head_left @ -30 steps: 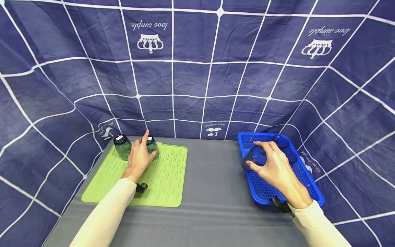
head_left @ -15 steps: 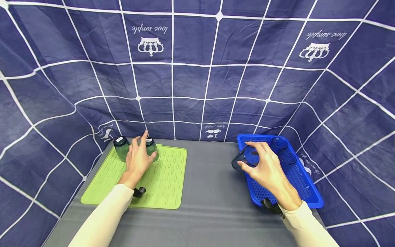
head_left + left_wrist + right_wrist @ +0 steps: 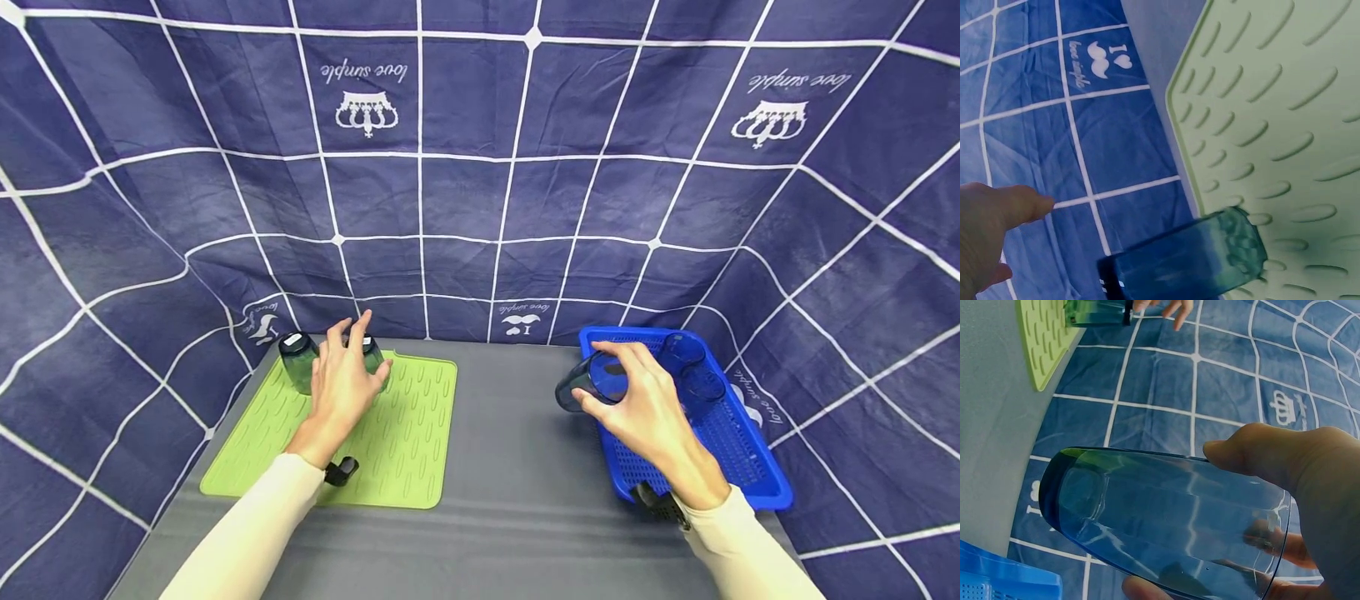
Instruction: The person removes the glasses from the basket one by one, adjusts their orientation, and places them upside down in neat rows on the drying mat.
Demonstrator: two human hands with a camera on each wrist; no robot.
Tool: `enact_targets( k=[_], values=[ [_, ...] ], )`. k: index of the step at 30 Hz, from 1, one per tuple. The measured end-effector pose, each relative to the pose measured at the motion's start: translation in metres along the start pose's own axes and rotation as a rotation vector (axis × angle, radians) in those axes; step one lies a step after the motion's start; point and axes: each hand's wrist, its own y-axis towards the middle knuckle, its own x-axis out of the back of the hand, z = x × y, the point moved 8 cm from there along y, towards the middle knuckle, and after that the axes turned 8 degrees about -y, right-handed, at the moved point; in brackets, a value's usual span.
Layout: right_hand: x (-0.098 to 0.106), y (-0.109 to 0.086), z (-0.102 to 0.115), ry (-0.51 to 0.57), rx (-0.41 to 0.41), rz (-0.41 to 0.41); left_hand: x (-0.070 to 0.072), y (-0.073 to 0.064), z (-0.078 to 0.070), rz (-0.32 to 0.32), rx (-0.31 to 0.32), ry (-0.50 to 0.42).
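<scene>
My right hand [image 3: 645, 404] grips a clear blue drinking glass [image 3: 576, 390], tilted over the left rim of a blue plastic basket [image 3: 622, 479]. In the right wrist view, thumb and fingers hold the blue glass [image 3: 1160, 512] near its rim. My left hand [image 3: 343, 392] hovers with spread fingers by two green glasses standing upside down on a light green ribbed mat [image 3: 412, 425]. One green glass [image 3: 297, 371] is left of the hand; the other green glass [image 3: 377, 354] is partly behind it. In the left wrist view, the left hand [image 3: 997, 219] is apart from a green glass [image 3: 1191, 256].
Two more blue glasses, one blue glass [image 3: 681, 350] behind another blue glass [image 3: 701, 387], sit in the basket's far right part. A grey tabletop [image 3: 510, 433] lies between mat and basket. Blue checked cloth [image 3: 472, 200] encloses the back and sides.
My right hand has moved left with the blue glass, bringing it from inside the basket to over its left rim. The left hand's fingers have spread slightly and drawn off the green glass.
</scene>
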Motion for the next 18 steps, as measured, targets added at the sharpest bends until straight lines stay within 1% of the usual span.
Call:
enact_targets(
  k=[4, 11, 18],
  values=[
    [0.001, 0.004, 0.002, 0.014, 0.007, -0.009, 0.003, -0.002, -0.013, -0.010, -0.035, -0.013],
    [0.001, 0.007, 0.006, 0.038, 0.011, -0.017, 0.002, -0.007, -0.031, -0.023, -0.071, -0.054],
    [0.000, 0.008, 0.009, 0.052, 0.017, -0.029, 0.001, -0.015, -0.046, -0.043, -0.123, -0.089]
  ],
)
